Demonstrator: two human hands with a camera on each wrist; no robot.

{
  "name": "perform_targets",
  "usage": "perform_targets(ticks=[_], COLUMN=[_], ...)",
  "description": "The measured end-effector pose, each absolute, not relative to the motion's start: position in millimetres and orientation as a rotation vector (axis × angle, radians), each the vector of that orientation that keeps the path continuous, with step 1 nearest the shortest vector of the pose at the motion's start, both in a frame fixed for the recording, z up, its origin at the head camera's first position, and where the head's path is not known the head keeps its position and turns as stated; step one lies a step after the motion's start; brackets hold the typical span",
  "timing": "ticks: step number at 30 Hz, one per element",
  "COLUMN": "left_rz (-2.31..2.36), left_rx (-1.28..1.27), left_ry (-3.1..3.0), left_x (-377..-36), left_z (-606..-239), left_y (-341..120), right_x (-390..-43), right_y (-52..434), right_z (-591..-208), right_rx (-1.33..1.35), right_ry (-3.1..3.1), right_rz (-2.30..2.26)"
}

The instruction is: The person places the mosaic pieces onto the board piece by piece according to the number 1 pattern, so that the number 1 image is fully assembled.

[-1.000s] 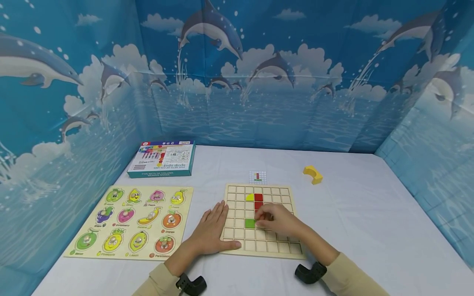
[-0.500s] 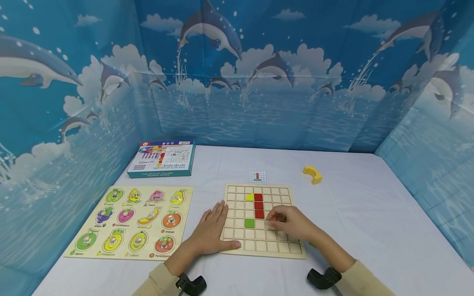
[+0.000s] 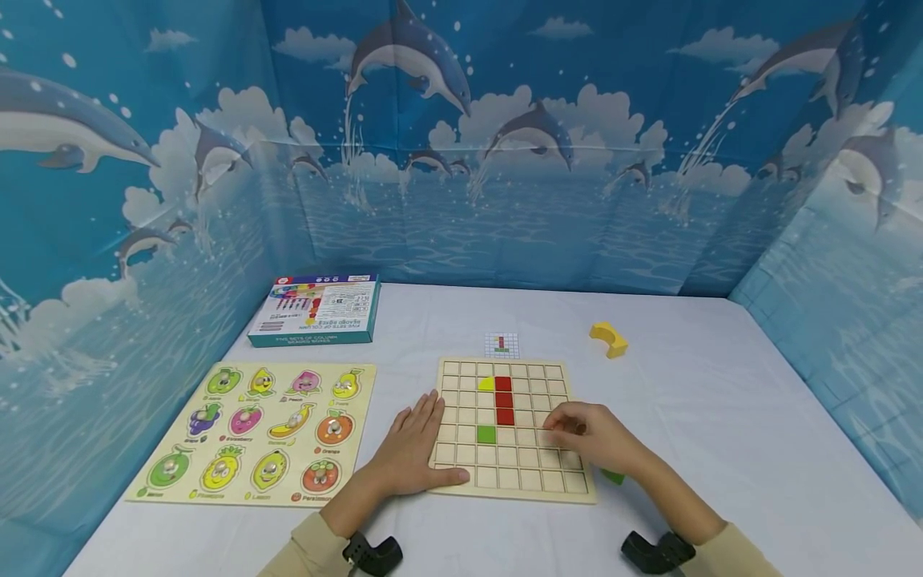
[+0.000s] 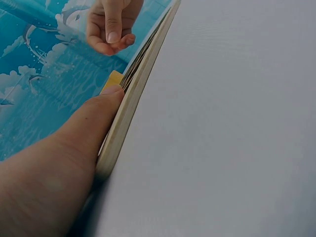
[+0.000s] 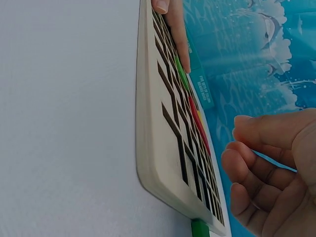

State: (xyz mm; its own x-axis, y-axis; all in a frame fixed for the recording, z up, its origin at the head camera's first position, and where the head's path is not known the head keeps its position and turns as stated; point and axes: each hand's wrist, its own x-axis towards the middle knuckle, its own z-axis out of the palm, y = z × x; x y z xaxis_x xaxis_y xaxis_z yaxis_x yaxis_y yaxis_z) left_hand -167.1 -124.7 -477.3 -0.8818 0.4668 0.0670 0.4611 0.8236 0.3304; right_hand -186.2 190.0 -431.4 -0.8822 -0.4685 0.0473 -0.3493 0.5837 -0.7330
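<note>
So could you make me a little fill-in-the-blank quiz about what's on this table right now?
1. The grid board holds three ____ squares stacked in one column.
2. The left hand lies flat on the board's ____ edge.
3. The single green square in the grid sits one column to the ____ of the red squares.
4. The fruit puzzle lies to the ____ of the board.

Missing words: red; left; left; left
</note>
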Motion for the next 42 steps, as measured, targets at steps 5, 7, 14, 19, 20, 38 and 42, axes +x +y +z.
perform_targets(ticks=[5,7,14,19,20,38,42], left_rz=[0.541,0.539,0.530,0.522,0.521,0.533,0.532], left_rx=[0.752,0.750,0.746,0.750,0.752,0.741,0.746], left_ry=[2.979,2.977,2.980,2.984,2.984,2.975,2.977], left_x=[-167,-167,-167,-167,-167,-167,-168], left_z=[-477,-477,-477,-477,-477,-477,-477], left_y=[-125,-125,-125,-124,-124,-124,-125], right_x=[-187,-187,-185,-183,-183,-187,-188], right_y=[199,202,213,221,223,248,251], right_z=[-433,-433,-432,-436,-436,-443,-445], right_rx=[-0.717,-0.697,-0.632,-0.595,-0.585,-0.542,-0.581], right_ry=[2.668,2.664,2.676,2.702,2.704,2.704,2.692], right_rz=[-1.199,-1.209,-1.226,-1.230,-1.234,-1.129,-1.092])
